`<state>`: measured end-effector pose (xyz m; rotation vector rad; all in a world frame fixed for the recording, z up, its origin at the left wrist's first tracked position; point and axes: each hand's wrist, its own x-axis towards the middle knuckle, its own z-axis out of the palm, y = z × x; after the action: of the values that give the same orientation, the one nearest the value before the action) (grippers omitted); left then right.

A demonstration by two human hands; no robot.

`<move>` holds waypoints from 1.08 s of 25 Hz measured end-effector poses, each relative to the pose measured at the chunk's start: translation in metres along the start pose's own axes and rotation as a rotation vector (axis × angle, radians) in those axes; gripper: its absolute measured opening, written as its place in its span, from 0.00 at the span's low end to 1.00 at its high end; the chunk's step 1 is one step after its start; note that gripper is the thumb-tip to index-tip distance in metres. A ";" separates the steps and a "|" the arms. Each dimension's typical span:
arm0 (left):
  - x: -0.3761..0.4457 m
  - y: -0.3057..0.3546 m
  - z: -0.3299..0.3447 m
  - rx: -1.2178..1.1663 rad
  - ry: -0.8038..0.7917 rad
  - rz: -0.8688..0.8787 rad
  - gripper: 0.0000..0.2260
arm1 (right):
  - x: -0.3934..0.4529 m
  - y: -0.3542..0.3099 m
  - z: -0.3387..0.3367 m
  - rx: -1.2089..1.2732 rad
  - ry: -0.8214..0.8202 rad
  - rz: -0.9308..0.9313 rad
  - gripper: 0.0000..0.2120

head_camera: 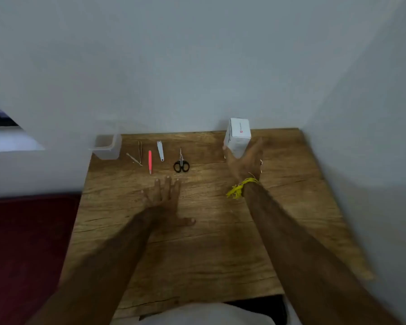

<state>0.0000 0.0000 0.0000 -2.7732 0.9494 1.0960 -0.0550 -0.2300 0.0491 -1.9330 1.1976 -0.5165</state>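
Wood-grain table [220, 242] runs into a white corner, where the right hand [244, 160] clasps the low part of an upright white box [238, 134], thumb on one side, fingers on the other. Held so low, the box could tip or slip. Left of the grip lie scissors [181, 164], a nail clipper [160, 150], a pink tool [150, 161], tweezers [140, 151] and a clear tub [107, 146], none blocking. The left hand [167, 200] rests spread flat, nearer than the grip.
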 end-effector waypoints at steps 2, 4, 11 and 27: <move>0.004 0.002 0.000 0.013 -0.003 0.026 0.61 | 0.016 -0.009 0.005 0.004 0.082 -0.042 0.46; 0.005 0.000 0.000 -0.011 -0.011 0.010 0.61 | 0.029 -0.016 0.010 0.052 0.101 -0.055 0.43; 0.003 0.001 0.001 -0.060 0.000 0.010 0.61 | -0.005 -0.004 0.007 0.087 0.093 -0.118 0.32; -0.085 0.014 -0.021 -0.632 0.639 0.414 0.40 | -0.180 -0.007 -0.013 0.461 -0.304 -0.165 0.21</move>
<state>-0.0435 0.0289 0.0715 -3.6842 1.5050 0.5769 -0.1451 -0.0752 0.0735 -1.6429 0.6598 -0.5099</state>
